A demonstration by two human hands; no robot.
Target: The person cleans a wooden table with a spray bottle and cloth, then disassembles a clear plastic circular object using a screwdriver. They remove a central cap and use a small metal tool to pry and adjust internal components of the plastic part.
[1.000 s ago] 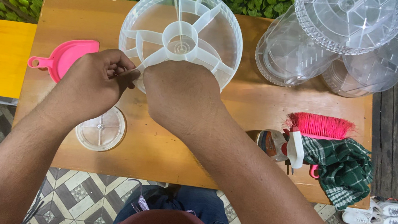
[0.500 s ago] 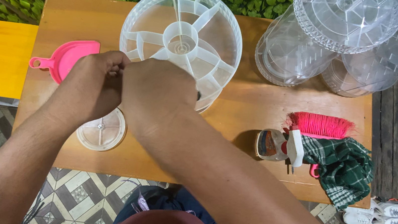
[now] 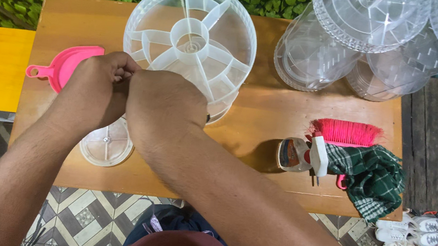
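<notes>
- Head view: the clear divided tray (image 3: 189,44) stands far-centre on the counter (image 3: 253,116). The left hand (image 3: 97,91) and right hand (image 3: 168,108) meet at its near-left rim.
- Both grips curl closed; what they pinch is hidden.
- Best to keep the tray steady, with fingers working close to the rim.
- A small clear lid (image 3: 106,147) lies near, a pink dustpan (image 3: 67,65) to the left.

Just beyond our closed hands we see a round divided container of clear glossy plastic (image 3: 190,41); under them, a small clear plastic lid (image 3: 106,147). The wooden table (image 3: 264,117) looks smooth and varnished. Right of them lies soft green checked cloth (image 3: 371,172).
</notes>
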